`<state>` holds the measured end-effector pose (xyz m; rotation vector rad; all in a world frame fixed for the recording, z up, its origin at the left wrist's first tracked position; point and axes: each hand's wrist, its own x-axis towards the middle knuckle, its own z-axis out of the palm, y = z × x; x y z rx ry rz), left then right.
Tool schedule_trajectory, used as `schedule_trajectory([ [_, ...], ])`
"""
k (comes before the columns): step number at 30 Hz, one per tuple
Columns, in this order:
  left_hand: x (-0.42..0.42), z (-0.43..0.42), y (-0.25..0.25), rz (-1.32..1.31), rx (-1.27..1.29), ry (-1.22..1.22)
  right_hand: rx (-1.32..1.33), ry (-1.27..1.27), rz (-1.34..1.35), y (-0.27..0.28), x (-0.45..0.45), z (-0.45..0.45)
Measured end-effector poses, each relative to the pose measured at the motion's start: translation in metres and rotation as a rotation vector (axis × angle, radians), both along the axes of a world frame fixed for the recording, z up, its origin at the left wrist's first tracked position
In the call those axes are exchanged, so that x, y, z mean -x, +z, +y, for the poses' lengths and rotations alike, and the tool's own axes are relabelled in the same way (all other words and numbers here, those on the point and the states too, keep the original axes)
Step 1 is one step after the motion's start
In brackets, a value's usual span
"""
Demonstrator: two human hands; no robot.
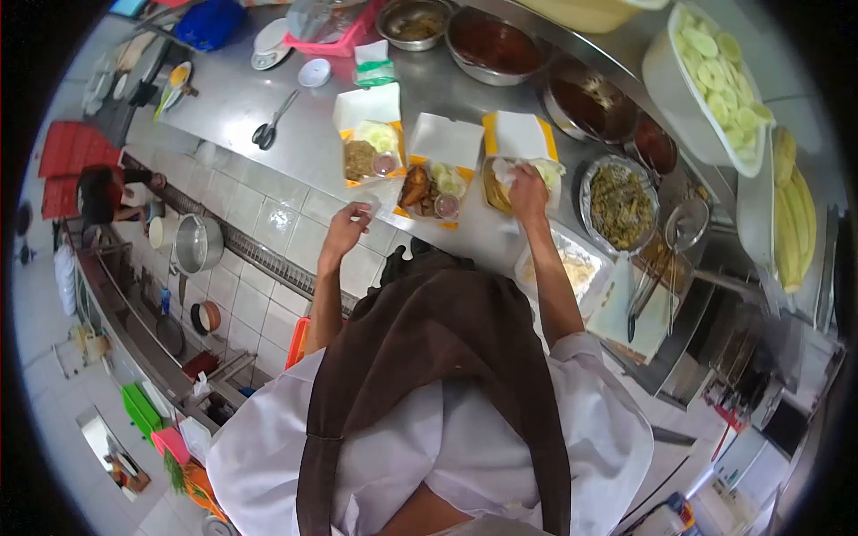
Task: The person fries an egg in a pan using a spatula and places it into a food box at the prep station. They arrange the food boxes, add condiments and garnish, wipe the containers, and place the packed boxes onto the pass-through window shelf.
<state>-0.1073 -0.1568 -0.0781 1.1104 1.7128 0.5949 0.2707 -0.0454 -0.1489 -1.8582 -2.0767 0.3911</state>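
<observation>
Grip pinched closed, right hand (528, 191) on crinkled film (506, 170), left hand (347, 228) on clear plastic (368, 204)

Black-handled scissors (275, 122) lie open on the steel counter (223, 96), near a white scale (270, 45) that stands beside a pink basket (338, 43). Across the tiled floor (268, 219), another person (101, 195) is next to red crates (73, 152), and a metal pot (197, 244) sits beside the drain grate (246, 247).

A dark brown apron (429, 322) is covering a white shirt (594, 402); yellow-edged white boxes (521, 134) are showing on the silvery-grey table (228, 98); a basket (344, 40) is glowing pink; pale floor tiles (268, 219) are forming a grid.
</observation>
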Motion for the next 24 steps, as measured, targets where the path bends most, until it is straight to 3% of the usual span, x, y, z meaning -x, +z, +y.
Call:
schedule_trajectory([
  [1,0.002,-0.002,-0.007,0.006,0.014,-0.019,0.03,0.002,-0.078,-0.014,-0.002,0.004],
  [3,0.004,-0.003,-0.02,0.04,-0.02,-0.053,-0.034,0.041,-0.123,0.014,0.005,-0.004],
  [4,0.008,-0.005,-0.032,0.044,-0.031,-0.074,-0.021,0.058,-0.112,-0.007,-0.002,-0.002],
  [5,0.018,-0.011,-0.066,0.062,-0.196,-0.104,-0.225,0.13,-0.027,-0.02,-0.011,-0.005],
  [6,0.016,-0.011,-0.059,0.068,-0.133,-0.071,-0.171,0.084,-0.112,-0.022,-0.01,-0.003],
  [7,0.015,-0.009,-0.055,0.24,-0.127,-0.085,0.014,0.091,-0.144,-0.004,-0.006,0.001],
  [8,0.016,-0.009,-0.062,0.186,-0.186,-0.069,-0.14,0.167,0.029,0.0,-0.003,0.0],
  [9,0.015,-0.003,-0.063,0.197,-0.123,-0.044,-0.013,0.109,-0.096,0.0,-0.001,0.0],
  [10,0.01,0.001,-0.041,0.249,-0.022,-0.031,-0.033,0.032,0.11,-0.003,0.002,0.0],
  [13,0.007,0.007,-0.049,0.232,-0.063,-0.01,-0.23,0.145,0.151,0.006,0.001,0.002],
  [16,-0.003,0.012,-0.046,0.306,-0.061,-0.039,-0.184,0.165,0.058,0.012,0.003,0.008],
  [18,-0.012,0.012,-0.049,0.275,-0.079,-0.035,0.001,0.148,0.093,0.025,0.008,0.002],
  [22,-0.023,0.015,-0.056,0.296,-0.126,-0.1,-0.102,0.106,0.182,0.032,0.009,0.002],
  [24,-0.028,0.014,-0.055,0.291,-0.1,-0.116,0.039,0.174,0.123,0.021,0.009,0.001],
])
